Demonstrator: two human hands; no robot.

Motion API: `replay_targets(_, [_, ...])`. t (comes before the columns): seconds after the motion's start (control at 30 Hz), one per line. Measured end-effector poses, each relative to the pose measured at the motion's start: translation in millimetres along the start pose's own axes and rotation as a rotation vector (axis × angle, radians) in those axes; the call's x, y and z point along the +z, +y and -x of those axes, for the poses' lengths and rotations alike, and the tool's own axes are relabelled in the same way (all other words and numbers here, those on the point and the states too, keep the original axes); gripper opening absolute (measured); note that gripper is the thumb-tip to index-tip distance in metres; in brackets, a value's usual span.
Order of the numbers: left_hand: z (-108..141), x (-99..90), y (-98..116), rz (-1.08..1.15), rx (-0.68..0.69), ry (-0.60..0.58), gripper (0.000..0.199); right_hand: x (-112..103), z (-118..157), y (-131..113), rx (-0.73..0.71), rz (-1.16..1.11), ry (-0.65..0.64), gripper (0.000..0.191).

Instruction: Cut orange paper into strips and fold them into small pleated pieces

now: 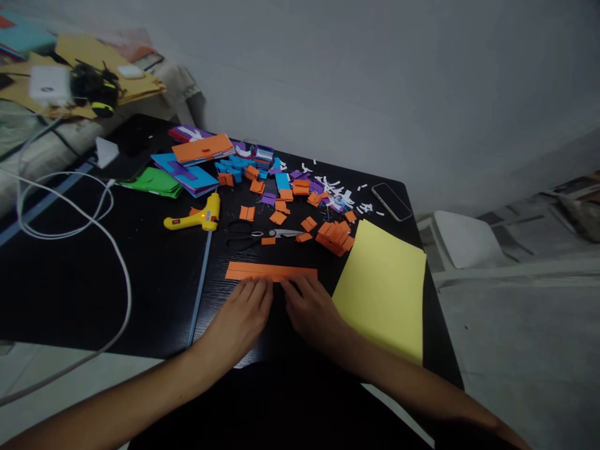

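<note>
A long orange paper strip (239, 270) with a crease along its length lies flat on the black table. At its near edge, the bent fingers of my left hand (250, 307) press together on the paper, left of the middle. My right hand (310, 306) is closed in the same way on the right half, its fingertips covering part of that edge. Just beyond the strip lie black-handled scissors (265, 235), with small folded orange paper pieces (278, 217) around them. Right of my right hand is a stack of yellow paper sheets (384, 281).
A yellow glue gun (206, 215) lies left of the scissors. Folded coloured papers (204, 150), white paper scraps (337, 190) and a phone (391, 201) sit toward the wall. A white cable (124, 275) loops across the left side. Beyond the table's right edge stands a white stool (466, 237).
</note>
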State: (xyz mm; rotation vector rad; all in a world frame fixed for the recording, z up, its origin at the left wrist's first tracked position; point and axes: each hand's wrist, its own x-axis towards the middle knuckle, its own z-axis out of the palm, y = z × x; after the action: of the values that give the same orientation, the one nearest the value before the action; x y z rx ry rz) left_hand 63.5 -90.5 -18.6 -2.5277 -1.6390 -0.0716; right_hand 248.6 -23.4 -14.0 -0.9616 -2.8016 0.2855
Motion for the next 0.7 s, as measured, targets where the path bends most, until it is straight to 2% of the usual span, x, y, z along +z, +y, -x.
replay_targets(0.27, [1.0,1.6,-0.7,0.094,-0.009,0.003,0.053,-0.4,0.4,1.5,-0.007,-0.007,0.002,0.035])
replay_targets(0.53, [0.2,1.5,0.3,0.066,-0.004,0.007,0.051,-1.1,0.5,1.2,-0.007,0.005,-0.044,0.042])
replay_targets(0.7, [1.3,3.2,1.2,0.114,-0.022,-0.004,0.054,4.0,1.6,0.8,-0.012,0.049,-0.019,0.048])
